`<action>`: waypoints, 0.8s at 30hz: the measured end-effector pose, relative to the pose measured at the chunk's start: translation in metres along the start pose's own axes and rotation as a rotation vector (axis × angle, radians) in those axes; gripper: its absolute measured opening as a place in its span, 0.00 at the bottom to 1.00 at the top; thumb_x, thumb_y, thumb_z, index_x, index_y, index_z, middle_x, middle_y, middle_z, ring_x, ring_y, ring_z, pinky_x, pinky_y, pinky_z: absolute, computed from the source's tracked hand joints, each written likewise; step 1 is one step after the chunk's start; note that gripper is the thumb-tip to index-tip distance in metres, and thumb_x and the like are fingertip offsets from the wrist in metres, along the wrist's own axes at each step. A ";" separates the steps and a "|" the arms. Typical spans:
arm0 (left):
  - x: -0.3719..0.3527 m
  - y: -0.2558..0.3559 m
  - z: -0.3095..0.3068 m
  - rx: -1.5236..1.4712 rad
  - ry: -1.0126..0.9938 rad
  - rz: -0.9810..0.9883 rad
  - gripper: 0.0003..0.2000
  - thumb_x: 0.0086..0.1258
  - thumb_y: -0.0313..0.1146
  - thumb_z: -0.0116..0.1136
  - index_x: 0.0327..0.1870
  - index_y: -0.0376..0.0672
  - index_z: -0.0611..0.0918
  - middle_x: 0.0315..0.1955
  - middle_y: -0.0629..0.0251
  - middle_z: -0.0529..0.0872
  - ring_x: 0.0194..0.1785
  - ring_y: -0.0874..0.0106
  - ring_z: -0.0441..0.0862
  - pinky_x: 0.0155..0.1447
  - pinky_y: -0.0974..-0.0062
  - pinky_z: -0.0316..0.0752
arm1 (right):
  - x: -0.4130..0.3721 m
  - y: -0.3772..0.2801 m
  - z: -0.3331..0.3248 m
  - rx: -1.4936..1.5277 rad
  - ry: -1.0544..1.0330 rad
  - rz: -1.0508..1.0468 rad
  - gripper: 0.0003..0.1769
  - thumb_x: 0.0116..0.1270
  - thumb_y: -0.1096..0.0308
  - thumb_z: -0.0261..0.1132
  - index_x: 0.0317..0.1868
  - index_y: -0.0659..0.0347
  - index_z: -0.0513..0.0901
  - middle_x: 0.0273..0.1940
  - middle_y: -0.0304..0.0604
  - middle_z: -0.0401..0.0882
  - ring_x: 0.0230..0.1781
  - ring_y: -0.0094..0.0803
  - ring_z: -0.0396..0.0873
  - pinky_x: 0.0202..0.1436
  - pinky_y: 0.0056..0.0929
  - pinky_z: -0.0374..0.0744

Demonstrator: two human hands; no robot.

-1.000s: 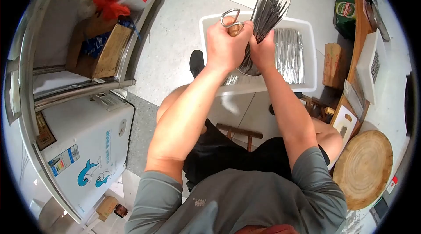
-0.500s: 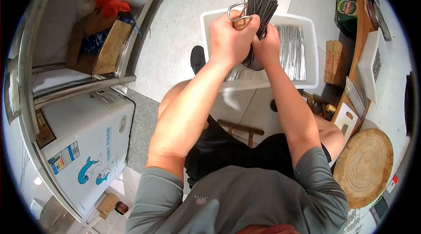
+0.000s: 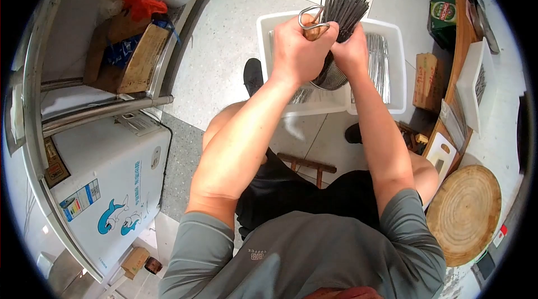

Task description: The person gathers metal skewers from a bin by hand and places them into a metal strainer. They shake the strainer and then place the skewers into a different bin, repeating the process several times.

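My left hand (image 3: 302, 52) is closed around the wooden handle (image 3: 312, 32) of a mesh strainer, with a bent metal wire loop (image 3: 308, 16) sticking out above the fist. Below the hands shows the strainer's mesh bowl (image 3: 333, 78). A thick bundle of thin dark sticks, like skewers (image 3: 343, 8), stands up between my hands, its lower part hidden. My right hand (image 3: 351, 55) wraps round the bundle from the right. Underneath, white plastic tubs (image 3: 319, 110) hold silvery metal skewers (image 3: 379, 64).
A small wooden stool (image 3: 307, 162) is between my legs. On the right are a round wooden chopping block (image 3: 465, 215), a white cutting board (image 3: 443, 159) and a cardboard box (image 3: 427, 80). At left stand a metal shelf (image 3: 106, 115) and a white appliance with dolphin pictures (image 3: 112, 187).
Both hands, with the strainer and the dark skewers, have shifted slightly right and down. The bundle leans a little further right, and more of the mesh bowl shows.
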State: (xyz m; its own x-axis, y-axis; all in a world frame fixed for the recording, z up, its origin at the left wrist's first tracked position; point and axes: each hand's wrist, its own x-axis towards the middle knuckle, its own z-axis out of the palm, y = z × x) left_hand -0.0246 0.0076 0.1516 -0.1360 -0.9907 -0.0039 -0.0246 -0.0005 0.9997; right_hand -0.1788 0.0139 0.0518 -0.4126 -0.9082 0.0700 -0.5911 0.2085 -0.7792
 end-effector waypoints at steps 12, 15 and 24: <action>-0.010 0.003 0.008 0.013 -0.083 0.082 0.14 0.62 0.29 0.61 0.18 0.40 0.72 0.12 0.82 0.66 0.20 0.88 0.59 0.22 0.83 0.54 | 0.016 -0.023 0.037 0.207 0.311 0.274 0.53 0.47 0.58 0.74 0.67 0.70 0.53 0.57 0.62 0.66 0.59 0.52 0.68 0.64 0.41 0.67; -0.006 -0.002 0.006 0.077 -0.029 0.125 0.12 0.63 0.28 0.60 0.19 0.40 0.73 0.14 0.81 0.69 0.20 0.88 0.60 0.23 0.83 0.55 | 0.029 -0.018 0.035 0.204 0.374 0.312 0.26 0.52 0.64 0.69 0.48 0.68 0.73 0.35 0.51 0.83 0.38 0.42 0.83 0.49 0.36 0.77; 0.005 0.006 -0.008 -0.131 0.100 0.021 0.13 0.63 0.27 0.57 0.17 0.41 0.71 0.14 0.80 0.69 0.21 0.86 0.62 0.24 0.82 0.56 | 0.017 -0.019 0.004 0.606 0.354 0.009 0.11 0.55 0.71 0.67 0.36 0.66 0.76 0.31 0.39 0.80 0.31 0.23 0.75 0.39 0.25 0.75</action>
State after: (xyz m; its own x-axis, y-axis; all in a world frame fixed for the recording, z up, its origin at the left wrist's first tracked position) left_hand -0.0179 0.0012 0.1580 -0.0352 -0.9993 0.0125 0.1076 0.0086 0.9942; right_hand -0.1717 -0.0074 0.0652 -0.6771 -0.7134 0.1808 -0.1389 -0.1174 -0.9833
